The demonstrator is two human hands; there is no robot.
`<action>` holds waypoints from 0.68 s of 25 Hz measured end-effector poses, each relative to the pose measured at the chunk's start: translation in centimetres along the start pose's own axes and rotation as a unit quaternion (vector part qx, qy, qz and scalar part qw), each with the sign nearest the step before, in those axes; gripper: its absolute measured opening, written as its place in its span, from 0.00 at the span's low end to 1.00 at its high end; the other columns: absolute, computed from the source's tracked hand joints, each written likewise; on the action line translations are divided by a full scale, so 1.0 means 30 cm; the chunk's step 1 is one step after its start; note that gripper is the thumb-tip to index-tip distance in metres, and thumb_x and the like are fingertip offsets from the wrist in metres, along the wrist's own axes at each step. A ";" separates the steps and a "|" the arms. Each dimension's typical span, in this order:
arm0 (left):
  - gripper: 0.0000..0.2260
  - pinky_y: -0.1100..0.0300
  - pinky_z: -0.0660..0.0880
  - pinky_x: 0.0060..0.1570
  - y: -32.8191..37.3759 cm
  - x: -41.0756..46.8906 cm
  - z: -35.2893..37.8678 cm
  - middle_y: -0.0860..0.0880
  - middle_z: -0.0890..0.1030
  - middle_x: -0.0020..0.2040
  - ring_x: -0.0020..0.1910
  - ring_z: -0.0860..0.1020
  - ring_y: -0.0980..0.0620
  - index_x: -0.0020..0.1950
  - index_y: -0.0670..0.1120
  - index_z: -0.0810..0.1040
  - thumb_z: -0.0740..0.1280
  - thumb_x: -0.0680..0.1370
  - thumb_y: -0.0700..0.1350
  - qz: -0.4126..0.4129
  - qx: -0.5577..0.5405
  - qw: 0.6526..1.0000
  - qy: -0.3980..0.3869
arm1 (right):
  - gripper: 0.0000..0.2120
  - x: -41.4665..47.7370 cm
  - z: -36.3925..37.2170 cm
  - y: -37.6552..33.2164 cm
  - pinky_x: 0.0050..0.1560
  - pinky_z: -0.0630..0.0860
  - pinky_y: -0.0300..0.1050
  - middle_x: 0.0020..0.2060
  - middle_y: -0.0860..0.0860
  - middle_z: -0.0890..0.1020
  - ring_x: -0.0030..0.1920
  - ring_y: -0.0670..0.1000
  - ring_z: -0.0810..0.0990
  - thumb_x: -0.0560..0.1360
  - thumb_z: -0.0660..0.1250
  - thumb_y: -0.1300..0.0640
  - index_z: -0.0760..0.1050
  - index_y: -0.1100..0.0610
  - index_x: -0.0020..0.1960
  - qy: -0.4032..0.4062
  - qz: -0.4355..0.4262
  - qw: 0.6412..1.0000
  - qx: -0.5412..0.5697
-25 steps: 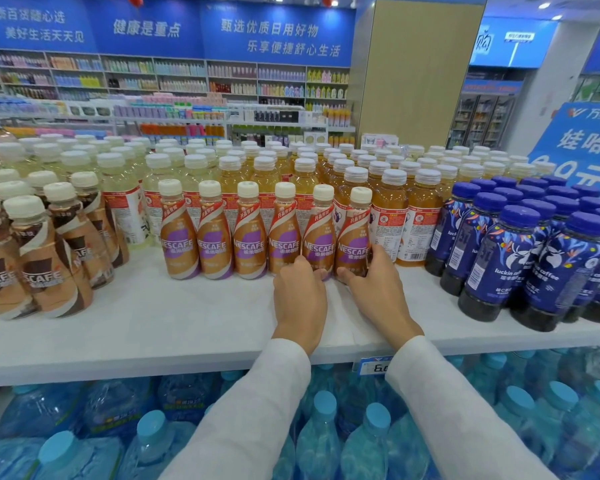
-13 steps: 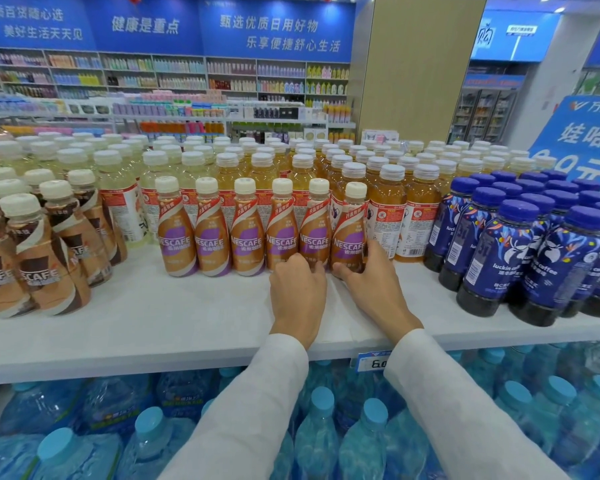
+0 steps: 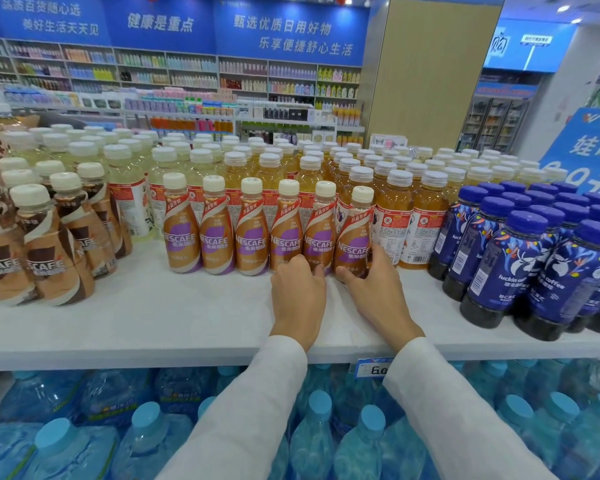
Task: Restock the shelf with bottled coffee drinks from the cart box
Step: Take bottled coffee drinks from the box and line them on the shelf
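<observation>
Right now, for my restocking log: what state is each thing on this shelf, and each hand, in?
Purple-label Nescafe bottles, capped, upright, one row of six.
Rightmost bottle, gripped near its base by right hand.
Left hand, touching the fifth bottle at its base; grip unclear.
Luckin coffee bottles, capped, upright.

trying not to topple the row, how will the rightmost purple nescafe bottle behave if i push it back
Likely tippy: the rightmost purple Nescafe bottle is tall and slim on a small base, so push low. It looks full, so probably heavy for its size. The glossy sleeve may feel slick under the right hand gripping it.
</observation>
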State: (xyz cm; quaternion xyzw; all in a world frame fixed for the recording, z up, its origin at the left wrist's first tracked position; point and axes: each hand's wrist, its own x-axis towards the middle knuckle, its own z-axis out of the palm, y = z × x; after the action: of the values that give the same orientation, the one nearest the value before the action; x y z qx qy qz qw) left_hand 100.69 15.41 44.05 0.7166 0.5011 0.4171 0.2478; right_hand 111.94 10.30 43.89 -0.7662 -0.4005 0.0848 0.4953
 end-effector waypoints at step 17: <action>0.20 0.53 0.74 0.66 -0.052 -0.158 -0.179 0.51 0.81 0.65 0.62 0.78 0.50 0.71 0.50 0.75 0.64 0.81 0.56 0.023 0.054 0.998 -0.022 | 0.28 -0.296 -0.075 -0.062 0.70 0.70 0.49 0.73 0.46 0.68 0.70 0.49 0.72 0.80 0.65 0.45 0.61 0.48 0.77 -0.069 -0.047 0.991 -0.106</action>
State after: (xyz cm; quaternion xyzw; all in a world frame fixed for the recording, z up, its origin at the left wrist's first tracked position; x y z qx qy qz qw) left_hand 94.62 11.28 44.03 0.7494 0.5006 0.3792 0.2098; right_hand 106.23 2.91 44.17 -0.7871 -0.4759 0.0711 0.3860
